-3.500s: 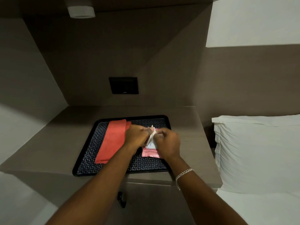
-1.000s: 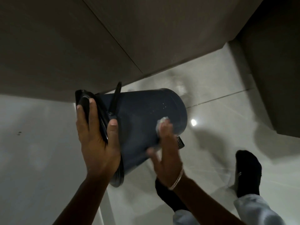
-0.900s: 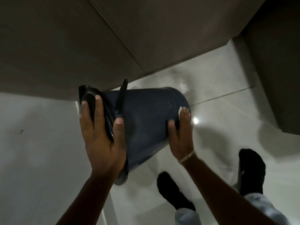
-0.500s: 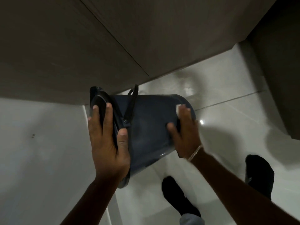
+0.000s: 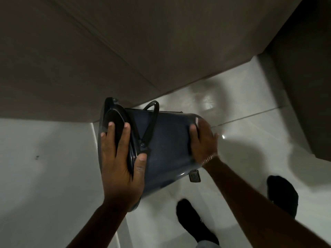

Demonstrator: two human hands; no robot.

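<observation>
A dark blue pedal bin (image 5: 166, 140) lies tilted on its side between my hands, above a pale glossy floor. My left hand (image 5: 120, 167) spans the lid end, with fingers flat across the black lid (image 5: 114, 119) and the thumb on the bin's side. My right hand (image 5: 204, 142) grips the base end, its fingers wrapped over the bottom edge. A small whitish bit shows at my right fingertips; I cannot tell what it is. The bin's black carry handle (image 5: 152, 119) hangs across its body, and its foot pedal (image 5: 194, 176) sticks out below.
Brown cabinet panels (image 5: 125, 51) rise behind the bin, with another dark panel (image 5: 308, 86) at the right. A white surface (image 5: 44, 176) fills the left. My feet in black socks (image 5: 195, 222) (image 5: 283, 196) stand on the tiled floor (image 5: 241, 122).
I turned from the tray on the bedside shelf to the bin on the floor. In the last second my right hand moved from the bin's side to its base end, and the bin tilted further over.
</observation>
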